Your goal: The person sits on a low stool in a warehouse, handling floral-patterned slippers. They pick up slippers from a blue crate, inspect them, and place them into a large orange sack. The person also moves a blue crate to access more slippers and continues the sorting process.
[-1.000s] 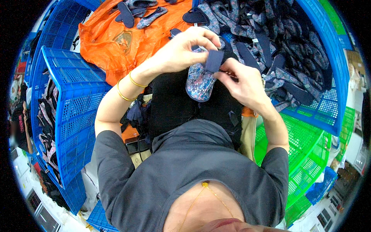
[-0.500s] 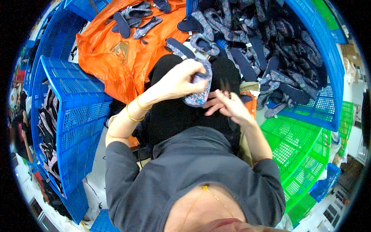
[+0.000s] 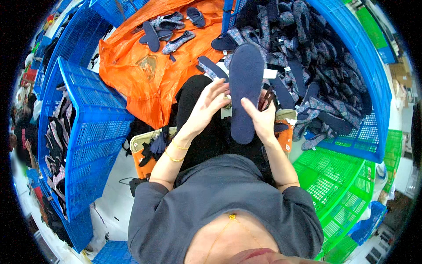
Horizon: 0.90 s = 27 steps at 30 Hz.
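I hold a slipper (image 3: 244, 90) upright before me, its plain dark blue sole turned toward the camera. My right hand (image 3: 260, 121) grips its lower half from the right. My left hand (image 3: 209, 105) rests against its left edge with the fingers spread. Two gold bangles (image 3: 176, 152) sit on my left wrist. A small white tag (image 3: 269, 74) shows at the slipper's right side.
A blue crate (image 3: 371, 79) at upper right is piled with patterned slippers (image 3: 303, 53). An orange sheet (image 3: 145, 66) at upper left carries a few slippers (image 3: 169, 31). Blue crates (image 3: 92, 132) stand on my left, green crates (image 3: 338, 185) on my right.
The slipper was held with its patterned upper showing; now it is turned sole-up and raised higher. My left hand has shifted from gripping on top to the left edge.
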{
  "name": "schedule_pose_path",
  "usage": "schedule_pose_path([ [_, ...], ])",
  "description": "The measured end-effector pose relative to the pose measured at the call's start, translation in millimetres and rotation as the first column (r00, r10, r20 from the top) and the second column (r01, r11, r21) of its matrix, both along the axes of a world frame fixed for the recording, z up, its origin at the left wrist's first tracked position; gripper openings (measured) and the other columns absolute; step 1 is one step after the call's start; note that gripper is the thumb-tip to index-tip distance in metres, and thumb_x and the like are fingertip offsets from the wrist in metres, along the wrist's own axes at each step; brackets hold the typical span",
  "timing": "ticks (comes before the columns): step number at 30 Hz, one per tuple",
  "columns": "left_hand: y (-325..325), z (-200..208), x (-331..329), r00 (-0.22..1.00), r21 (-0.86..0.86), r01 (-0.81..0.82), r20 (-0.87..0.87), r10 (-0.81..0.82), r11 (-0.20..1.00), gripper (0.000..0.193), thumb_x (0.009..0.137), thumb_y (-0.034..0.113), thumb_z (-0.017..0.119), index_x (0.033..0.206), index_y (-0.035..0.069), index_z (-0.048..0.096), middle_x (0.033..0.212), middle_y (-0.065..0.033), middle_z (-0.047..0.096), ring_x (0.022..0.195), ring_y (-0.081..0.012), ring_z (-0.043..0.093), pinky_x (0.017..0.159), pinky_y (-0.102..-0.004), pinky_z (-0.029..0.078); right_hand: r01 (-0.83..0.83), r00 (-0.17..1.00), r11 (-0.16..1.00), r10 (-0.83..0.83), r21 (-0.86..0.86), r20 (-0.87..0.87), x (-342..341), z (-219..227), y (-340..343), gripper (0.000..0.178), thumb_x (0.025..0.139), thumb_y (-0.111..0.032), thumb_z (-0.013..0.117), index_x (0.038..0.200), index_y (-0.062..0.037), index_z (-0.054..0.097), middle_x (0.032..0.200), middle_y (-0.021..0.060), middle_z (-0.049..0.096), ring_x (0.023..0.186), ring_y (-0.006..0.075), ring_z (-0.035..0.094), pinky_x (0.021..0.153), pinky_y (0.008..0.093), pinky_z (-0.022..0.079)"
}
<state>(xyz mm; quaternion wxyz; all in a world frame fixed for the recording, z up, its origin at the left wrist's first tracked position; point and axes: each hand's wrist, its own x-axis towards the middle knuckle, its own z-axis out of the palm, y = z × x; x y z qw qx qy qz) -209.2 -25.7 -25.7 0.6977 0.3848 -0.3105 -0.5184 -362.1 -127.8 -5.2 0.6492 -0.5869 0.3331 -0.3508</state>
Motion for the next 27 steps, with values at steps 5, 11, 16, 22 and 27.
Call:
schedule_pose_path([
  [5, -13.9, -7.9, -17.2, 0.971, 0.128, -0.018, -0.234, 0.047, 0.992, 0.044, 0.093, 0.020, 0.062, 0.130, 0.001, 0.046, 0.122, -0.0080, 0.057, 0.111, -0.0141, 0.054, 0.098, -0.0297, 0.042, -0.103, 0.994, 0.995, 0.104, 0.017, -0.041, -14.3, -6.6, 35.6, 0.044, 0.080, -0.009, 0.075, 0.116, 0.0025, 0.053, 0.099, 0.0050, 0.062, 0.090, 0.0105, 0.059, 0.080, 0.0234, 0.048],
  [11, -2.7, -20.1, -15.8, 0.933, 0.076, 0.019, -0.360, 0.010, 0.997, 0.038, 0.095, 0.022, 0.058, 0.127, 0.002, 0.051, 0.117, -0.0055, 0.062, 0.106, -0.0128, 0.059, 0.093, -0.0282, 0.046, -0.010, 0.996, 0.992, -0.001, -0.128, -0.091, -46.9, -12.5, -8.0, 0.039, 0.088, -0.011, 0.067, 0.122, 0.0012, 0.053, 0.101, 0.0033, 0.057, 0.087, 0.0081, 0.052, 0.077, 0.0206, 0.043],
  [16, -2.3, -24.5, -17.7, 0.933, 0.079, 0.039, -0.359, -0.008, 0.996, 0.038, 0.095, 0.024, 0.057, 0.127, 0.002, 0.051, 0.116, -0.0051, 0.063, 0.105, -0.0119, 0.059, 0.093, -0.0280, 0.046, -0.035, 0.987, 0.937, -0.021, -0.348, -0.158, -41.4, 14.1, -23.1, 0.032, 0.092, -0.013, 0.063, 0.119, -0.0003, 0.054, 0.103, 0.0042, 0.060, 0.088, 0.0083, 0.055, 0.078, 0.0215, 0.045],
  [22, -0.9, -20.7, -19.6, 0.929, 0.119, 0.038, -0.369, 0.009, 0.992, 0.040, 0.095, 0.024, 0.057, 0.129, 0.003, 0.051, 0.117, -0.0047, 0.063, 0.106, -0.0117, 0.059, 0.093, -0.0280, 0.046, -0.155, 0.985, 0.925, 0.117, -0.348, -0.127, -24.7, 27.8, -26.0, 0.031, 0.089, -0.011, 0.066, 0.117, -0.0011, 0.055, 0.095, 0.0015, 0.061, 0.079, 0.0068, 0.056, 0.071, 0.0204, 0.046],
  [27, -10.3, -12.6, -22.0, 0.945, 0.153, 0.038, -0.326, 0.015, 0.987, 0.033, 0.095, 0.021, 0.057, 0.123, 0.003, 0.054, 0.115, -0.0035, 0.062, 0.103, -0.0123, 0.059, 0.093, -0.0278, 0.045, -0.031, 0.997, 0.853, -0.012, -0.520, -0.080, -14.1, 22.2, -40.7, 0.014, 0.091, -0.007, 0.062, 0.103, 0.0006, 0.061, 0.083, 0.0044, 0.063, 0.075, 0.0075, 0.059, 0.067, 0.0232, 0.049],
])
